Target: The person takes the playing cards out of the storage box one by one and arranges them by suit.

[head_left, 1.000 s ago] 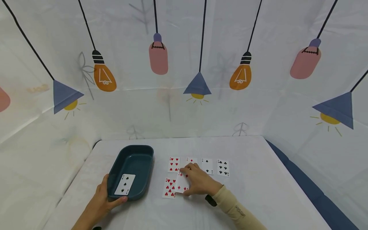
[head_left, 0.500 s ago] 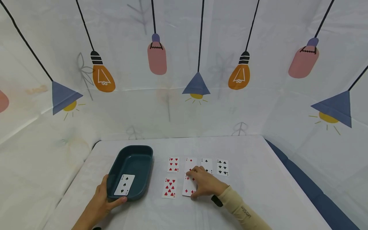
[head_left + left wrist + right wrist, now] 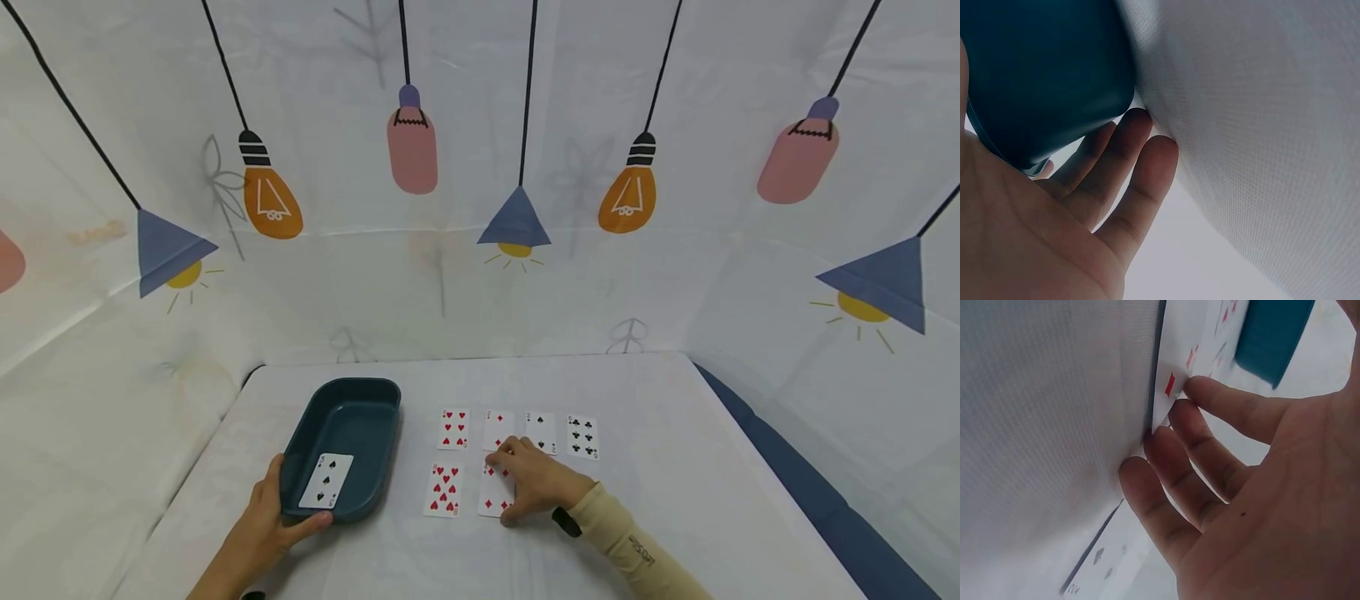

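Observation:
My left hand [image 3: 255, 525] holds the near left corner of a dark teal tray [image 3: 367, 427], thumb over the front and fingers along the outer side. Inside the tray lies a three of spades [image 3: 326, 482]. With my right hand [image 3: 538, 479] I hold a diamonds playing card [image 3: 493, 502] by its edges, thumb at the near edge and fingertips at the far one. The right wrist view shows this card [image 3: 1175, 356] close against the cloth, at the fingertips. Part of its face is hidden under the hand. Left of it lies a hearts card [image 3: 443, 490].
Behind the right hand runs a row of face-up cards: another hearts card [image 3: 453, 429], a two of diamonds [image 3: 498, 427], a two of spades [image 3: 541, 432] and a clubs card [image 3: 582, 437]. A white cloth [image 3: 660, 500] covers the table. Lamp-printed white sheeting [image 3: 450, 292] encloses it.
The right hand has moved the diamonds card rightward, off the hearts card it overlapped, so a gap shows between them. It now stands straighter beside it. The left hand and tray stay put.

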Tool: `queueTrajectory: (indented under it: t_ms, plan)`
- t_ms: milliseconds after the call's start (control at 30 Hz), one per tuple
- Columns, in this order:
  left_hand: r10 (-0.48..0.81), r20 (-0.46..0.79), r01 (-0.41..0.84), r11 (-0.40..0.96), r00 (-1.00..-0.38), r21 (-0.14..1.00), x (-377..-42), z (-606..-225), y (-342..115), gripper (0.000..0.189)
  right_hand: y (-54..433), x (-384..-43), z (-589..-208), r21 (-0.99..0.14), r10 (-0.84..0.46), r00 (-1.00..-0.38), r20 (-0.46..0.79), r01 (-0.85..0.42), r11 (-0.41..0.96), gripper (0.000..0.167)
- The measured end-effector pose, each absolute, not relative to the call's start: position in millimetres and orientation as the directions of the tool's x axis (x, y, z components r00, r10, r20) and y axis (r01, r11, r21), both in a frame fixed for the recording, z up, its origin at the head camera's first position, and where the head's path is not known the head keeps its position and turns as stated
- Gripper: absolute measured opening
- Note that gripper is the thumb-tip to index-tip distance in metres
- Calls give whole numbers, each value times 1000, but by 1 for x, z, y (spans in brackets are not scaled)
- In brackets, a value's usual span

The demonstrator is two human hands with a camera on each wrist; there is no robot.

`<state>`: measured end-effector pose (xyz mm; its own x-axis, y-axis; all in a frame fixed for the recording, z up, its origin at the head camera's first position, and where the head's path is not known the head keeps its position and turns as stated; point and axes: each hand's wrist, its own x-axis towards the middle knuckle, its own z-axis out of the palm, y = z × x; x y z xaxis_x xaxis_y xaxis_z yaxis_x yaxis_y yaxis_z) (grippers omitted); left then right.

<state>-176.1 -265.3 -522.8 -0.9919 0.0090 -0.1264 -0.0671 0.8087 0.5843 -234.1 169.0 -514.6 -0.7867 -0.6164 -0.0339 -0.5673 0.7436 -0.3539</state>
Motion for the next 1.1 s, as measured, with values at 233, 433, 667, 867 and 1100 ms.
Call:
queueTrajectory:
  t_ms: [233, 433, 667, 867, 1100]
  plan:
    - [6, -129, -71, 810, -992, 583, -178, -523, -265, 137, 170, -235, -518, -348, -611, -791, -45, -560, 751, 87]
    - [1, -132, -77, 808, -991, 584, -178, -523, -265, 138, 170, -236, -519, -359, -607, -793, -39, -556, 750, 89]
    - [3, -127, -73, 807, -992, 586, -178, -523, -264, 138, 167, -238, -517, -400, -568, -823, -18, -515, 758, 82]
    - [4, -119, -67, 810, -993, 583, -178, -523, -265, 138, 160, -240, -514, -468, -550, -835, 27, -497, 731, 78]
    - [6, -111, -60, 812, -994, 581, -177, -523, -265, 138, 140, -244, -508, -517, -528, -847, 66, -481, 708, 70]
